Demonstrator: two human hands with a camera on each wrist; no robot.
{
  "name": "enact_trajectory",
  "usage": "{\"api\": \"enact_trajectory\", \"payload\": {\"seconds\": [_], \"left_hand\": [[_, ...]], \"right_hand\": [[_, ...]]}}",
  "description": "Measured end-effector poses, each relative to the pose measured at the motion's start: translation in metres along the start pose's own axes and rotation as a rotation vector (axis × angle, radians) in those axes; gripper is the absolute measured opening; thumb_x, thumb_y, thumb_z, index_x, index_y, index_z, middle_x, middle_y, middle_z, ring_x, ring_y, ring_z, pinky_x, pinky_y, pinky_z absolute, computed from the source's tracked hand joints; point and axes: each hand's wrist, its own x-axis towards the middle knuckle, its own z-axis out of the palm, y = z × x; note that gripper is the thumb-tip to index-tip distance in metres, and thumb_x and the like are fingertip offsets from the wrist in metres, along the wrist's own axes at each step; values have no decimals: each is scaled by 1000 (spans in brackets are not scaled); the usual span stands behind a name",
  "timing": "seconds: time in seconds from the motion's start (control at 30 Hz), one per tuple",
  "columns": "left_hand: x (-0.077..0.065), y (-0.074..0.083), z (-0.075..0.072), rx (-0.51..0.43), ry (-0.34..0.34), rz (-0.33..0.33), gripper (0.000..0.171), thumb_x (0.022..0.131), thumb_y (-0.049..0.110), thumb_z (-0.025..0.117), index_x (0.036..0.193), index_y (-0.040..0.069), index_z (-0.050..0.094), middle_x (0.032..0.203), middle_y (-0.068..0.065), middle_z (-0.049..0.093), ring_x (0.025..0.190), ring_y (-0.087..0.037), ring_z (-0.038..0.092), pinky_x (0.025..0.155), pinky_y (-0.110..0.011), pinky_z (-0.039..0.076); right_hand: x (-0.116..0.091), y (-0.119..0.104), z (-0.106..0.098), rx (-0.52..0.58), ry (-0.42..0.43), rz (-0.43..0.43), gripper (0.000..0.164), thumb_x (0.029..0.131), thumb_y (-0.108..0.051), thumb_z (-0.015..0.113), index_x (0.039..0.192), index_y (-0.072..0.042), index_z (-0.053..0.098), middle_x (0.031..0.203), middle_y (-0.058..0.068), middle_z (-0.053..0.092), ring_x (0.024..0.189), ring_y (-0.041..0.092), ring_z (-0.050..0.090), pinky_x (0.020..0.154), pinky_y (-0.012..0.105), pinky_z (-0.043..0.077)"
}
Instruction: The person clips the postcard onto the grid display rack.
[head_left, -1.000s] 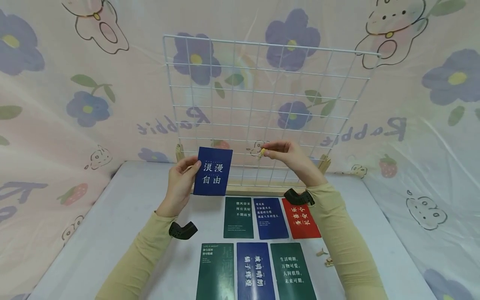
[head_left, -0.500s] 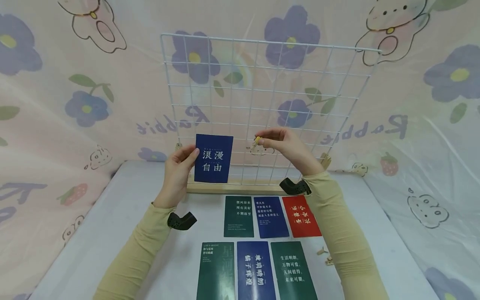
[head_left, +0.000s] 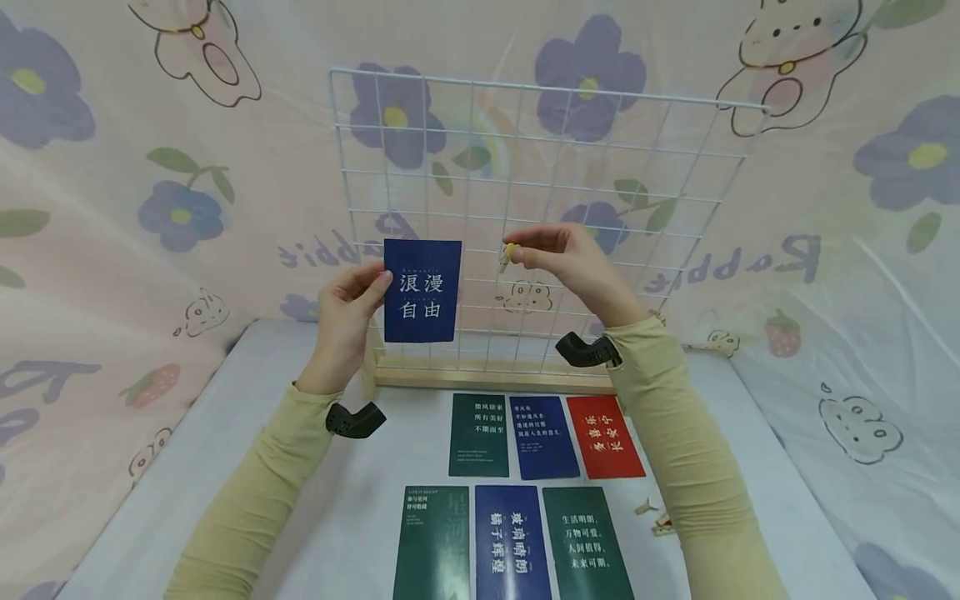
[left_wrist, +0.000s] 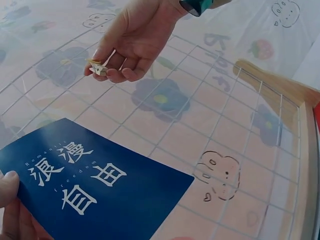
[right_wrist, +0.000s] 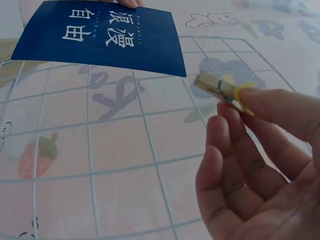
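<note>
My left hand (head_left: pixel 347 321) pinches a dark blue card (head_left: pixel 422 325) by its left edge, holding it upright before the white wire grid (head_left: pixel 525 133). White Chinese characters are printed on the card. To the right of it, my right hand (head_left: pixel 573 267) pinches a small wooden clothespin (right_wrist: pixel 215 85) with a yellow decoration at the end, between thumb and index finger. The clothespin points toward the card and is apart from it. In the left wrist view the clothespin (left_wrist: pixel 98 69) appears beyond the card, in front of the grid.
Several cards lie in two rows on the white table: green (head_left: pixel 478 437), blue (head_left: pixel 545 439) and red (head_left: pixel 606 437) in the back row. Small wooden clothespins (head_left: pixel 663 525) lie by the right forearm. A wooden base (head_left: pixel 495 380) carries the grid; a patterned cloth hangs behind.
Both hands have risen in front of the grid, the left carrying the blue card up and the right carrying the clothespin up and slightly left. The cards on the table stay put.
</note>
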Motion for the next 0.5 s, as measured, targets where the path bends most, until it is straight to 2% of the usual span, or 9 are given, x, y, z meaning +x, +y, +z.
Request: {"api": "enact_trajectory", "payload": {"seconds": [0.27,0.5], "left_hand": [[11,14,2,-30,15,18,11,84,7,73,95,10,74,88,0,68,80,-12,60,74,-22,51],[22,31,3,-71,46,45,10,83,5,74,92,9,75,87,-1,67,79,-12,60,74,-23,51]], "right_hand": [[9,-13,-1,-15,13,-7,27,89,-18,70,114,-6,67,110,7,67,101,24,60,90,34,48],[17,-23,0,-10,15,7,34,89,-20,70,118,-2,64,109,8,66,103,27,58,94,37,45]]}}
